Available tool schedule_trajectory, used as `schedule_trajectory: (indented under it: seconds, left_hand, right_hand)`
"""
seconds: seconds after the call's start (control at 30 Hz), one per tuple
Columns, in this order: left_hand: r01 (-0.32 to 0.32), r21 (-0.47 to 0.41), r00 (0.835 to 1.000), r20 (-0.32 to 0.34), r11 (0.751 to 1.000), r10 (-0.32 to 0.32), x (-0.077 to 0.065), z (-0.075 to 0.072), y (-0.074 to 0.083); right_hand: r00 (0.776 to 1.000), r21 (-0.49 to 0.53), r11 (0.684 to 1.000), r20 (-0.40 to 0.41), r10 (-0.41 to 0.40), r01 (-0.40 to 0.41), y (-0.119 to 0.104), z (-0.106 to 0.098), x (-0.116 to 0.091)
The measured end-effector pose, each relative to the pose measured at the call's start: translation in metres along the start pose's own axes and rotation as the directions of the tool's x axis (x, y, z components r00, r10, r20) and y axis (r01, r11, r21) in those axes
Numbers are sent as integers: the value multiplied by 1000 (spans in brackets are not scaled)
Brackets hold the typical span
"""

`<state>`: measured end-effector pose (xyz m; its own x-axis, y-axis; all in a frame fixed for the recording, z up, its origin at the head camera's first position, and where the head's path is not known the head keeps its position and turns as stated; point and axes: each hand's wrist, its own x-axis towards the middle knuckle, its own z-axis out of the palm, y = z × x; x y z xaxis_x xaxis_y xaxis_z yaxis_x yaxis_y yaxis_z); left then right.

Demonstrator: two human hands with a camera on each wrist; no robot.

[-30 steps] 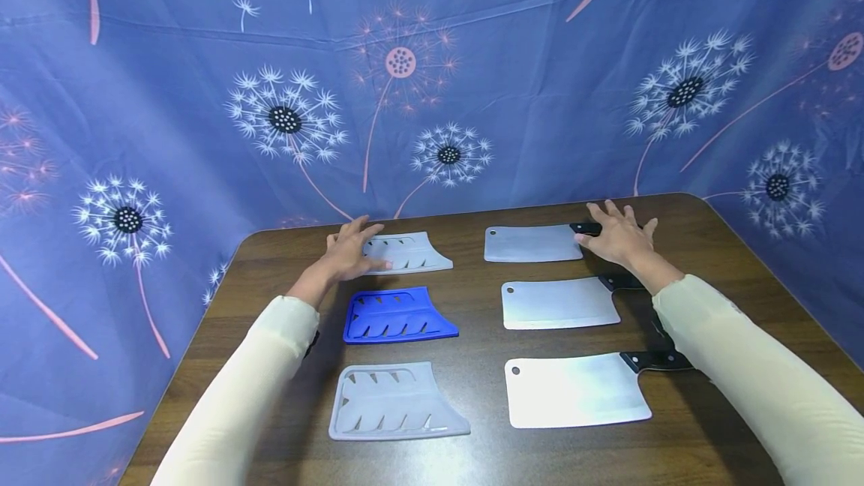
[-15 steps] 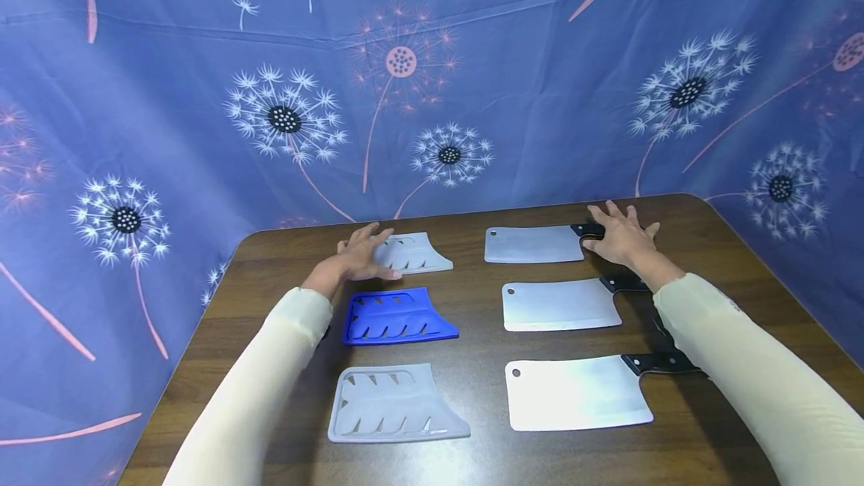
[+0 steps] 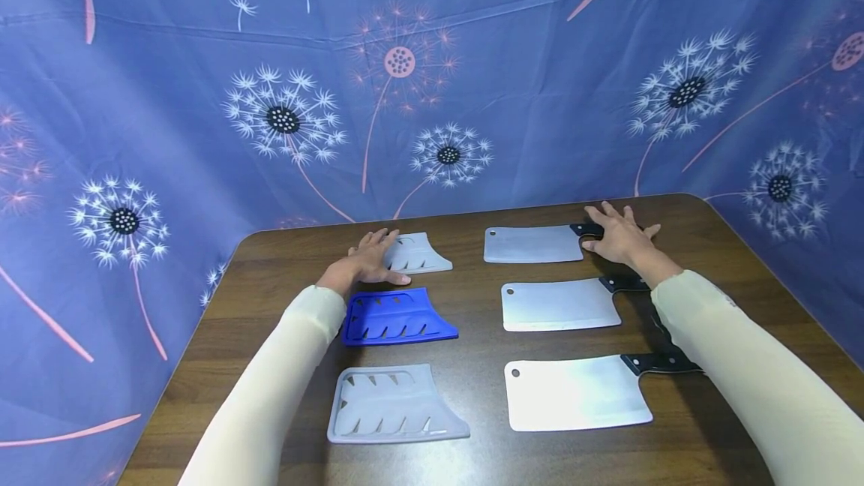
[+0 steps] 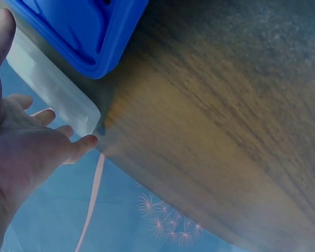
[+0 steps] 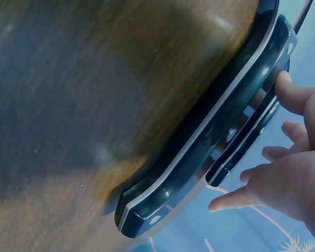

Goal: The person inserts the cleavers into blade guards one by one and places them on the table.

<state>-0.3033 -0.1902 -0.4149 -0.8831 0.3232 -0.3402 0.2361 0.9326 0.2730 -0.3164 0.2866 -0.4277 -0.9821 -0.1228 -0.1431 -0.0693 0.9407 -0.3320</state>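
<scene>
Over the left end of the far whitish plastic blade guard (image 3: 421, 252), my left hand (image 3: 367, 261) spreads its fingers, thumb along the near side. In the left wrist view the fingers (image 4: 42, 116) reach across that guard (image 4: 58, 86), holding nothing. My right hand (image 3: 617, 238) hovers with fingers spread above the black handle (image 3: 589, 230) of the far cleaver (image 3: 532, 244). From the right wrist, its fingers (image 5: 291, 92) appear straight beside the far cleaver's riveted handle (image 5: 236, 149), not curled round it. Part of that handle is hidden by the hand in the head view.
A blue blade guard (image 3: 401, 315) and a near whitish guard (image 3: 398, 405) complete the left column. On the right lie a middle cleaver (image 3: 560, 306) and a near cleaver (image 3: 577, 396), handles rightward. The wooden table (image 3: 223, 366) ends at a blue dandelion-print cloth (image 3: 526, 96).
My left hand has shifted right and slightly nearer, covering more of the far whitish guard's left part. The right hand stays nearly still at the far cleaver's handle. Guards and cleavers lie as before.
</scene>
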Motion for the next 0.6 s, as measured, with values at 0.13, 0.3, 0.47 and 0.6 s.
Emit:
schedule_trajectory:
  seconds: [0.13,0.3,0.47,0.6]
  left_hand:
    - [1,22,1000,-16,1000,-1,1,3,-1]
    - [11,41,999,-32,999,-9,2,3,0]
    - [33,45,999,-35,998,-31,1,2,3]
    - [51,46,998,-43,998,-49,0,2,4]
  right_hand:
    - [1000,14,1000,0,7,-7,1,2,1]
    - [1000,24,1000,10,10,-10,2,2,1]
    - [1000,22,1000,6,4,-4,1,4,0]
    - [1000,3,1000,-11,13,-13,-1,5,-2]
